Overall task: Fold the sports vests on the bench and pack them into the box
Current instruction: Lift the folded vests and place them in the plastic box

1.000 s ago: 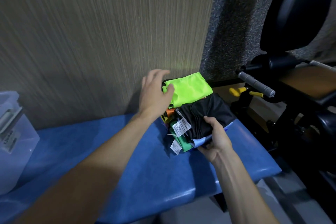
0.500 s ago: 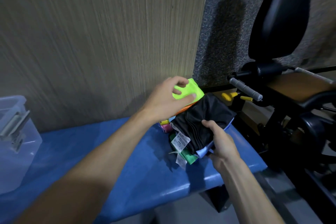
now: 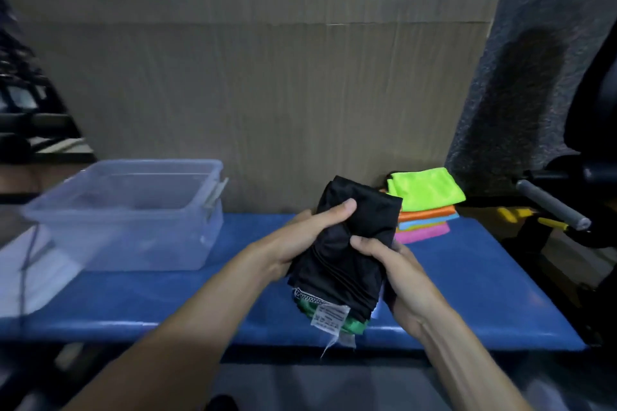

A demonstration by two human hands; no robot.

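A: Where is the bundle, taking the bench (image 3: 467, 277) as the mark?

B: Above its front half, lifted off the blue pad. Both hands carry a bundle of folded vests (image 3: 347, 253), a black one on top, with a green edge and a white care label (image 3: 329, 317) hanging out at the near end.

A: And the grip?

B: The left hand (image 3: 300, 240) clasps the bundle's left side, thumb laid across the black cloth, fingers underneath. The right hand (image 3: 397, 267) clasps the right side, thumb on top pressing into a fold, fingers curled below. Both are closed on the cloth, not spread.

A: How many vests are in the bundle?

B: I cannot count them; the picture is soft with motion, and only the black and the green show clearly, perhaps a pale one under the right palm.

A: What else lies on the bench?

B: At its far right, against the wooden wall (image 3: 267, 93), a stack of folded vests (image 3: 425, 207): neon yellow-green on top, then orange, light blue, and pink at the bottom. At the bench's left end stands the clear plastic box (image 3: 133, 213), open, with a latch on its right wall. Right of the bench, dark gym equipment with a grey handle (image 3: 551, 207).
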